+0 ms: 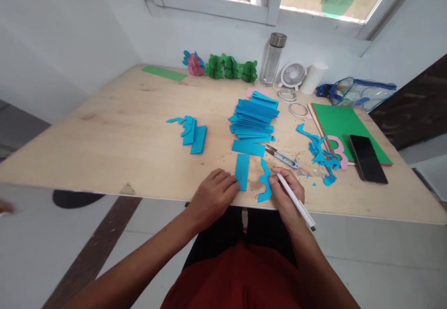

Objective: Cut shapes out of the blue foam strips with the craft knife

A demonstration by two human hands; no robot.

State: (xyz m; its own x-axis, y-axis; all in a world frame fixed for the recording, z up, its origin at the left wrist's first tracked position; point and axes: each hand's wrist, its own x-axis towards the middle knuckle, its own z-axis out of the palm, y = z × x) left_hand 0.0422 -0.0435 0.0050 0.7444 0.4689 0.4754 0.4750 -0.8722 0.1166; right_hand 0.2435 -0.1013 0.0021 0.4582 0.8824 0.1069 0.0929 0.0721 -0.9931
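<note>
My left hand (217, 192) is closed, its thumb and forefinger at the lower left edge of a blue paper strip (242, 169), which lies lengthwise toward me. My right hand (287, 190) grips a white pen (295, 198), its dark end pointing back toward me. Beside the right fingertips is a blue paper cut-out with a wavy edge (264, 187); whether the fingers also pinch it I cannot tell. Just beyond lie another blue strip (248, 148), set crosswise, and thread snips (282, 156) with blades pointing left. Farther back is a loose pile of blue strips (253, 118).
Left lie folded blue pieces (198, 139). Blue scraps (323, 155), a pink cut-out (337, 150), green paper (345, 125) and a phone (368, 158) lie right. Tape rolls (298, 110), a bottle (273, 60), a fan (293, 75) and green paper figures (230, 68) stand behind.
</note>
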